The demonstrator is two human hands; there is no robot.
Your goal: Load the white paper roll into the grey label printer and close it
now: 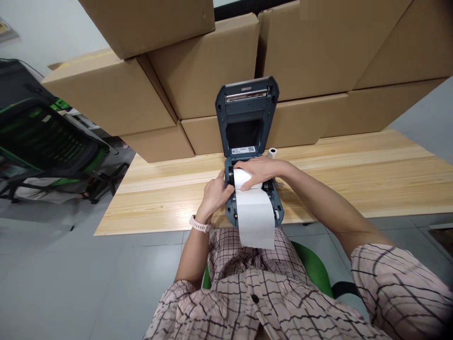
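Observation:
A dark grey label printer (230,211) stands at the table's front edge with its lid (247,111) raised. Inside its body lies a white paper roll (241,177), and a wide paper strip (255,219) hangs from it over the front toward my lap. My right hand (257,171) is laid over the roll, thumb and fingers spread across it. At the printer's left side, my left hand (215,192) rests against the body, its thumb on the rim and its index finger stretched out.
Cardboard boxes (208,66) are stacked along the back of the wooden table (159,189). A small white roll (272,152) stands just behind the printer on the right. To the left is a black and green office chair (42,137).

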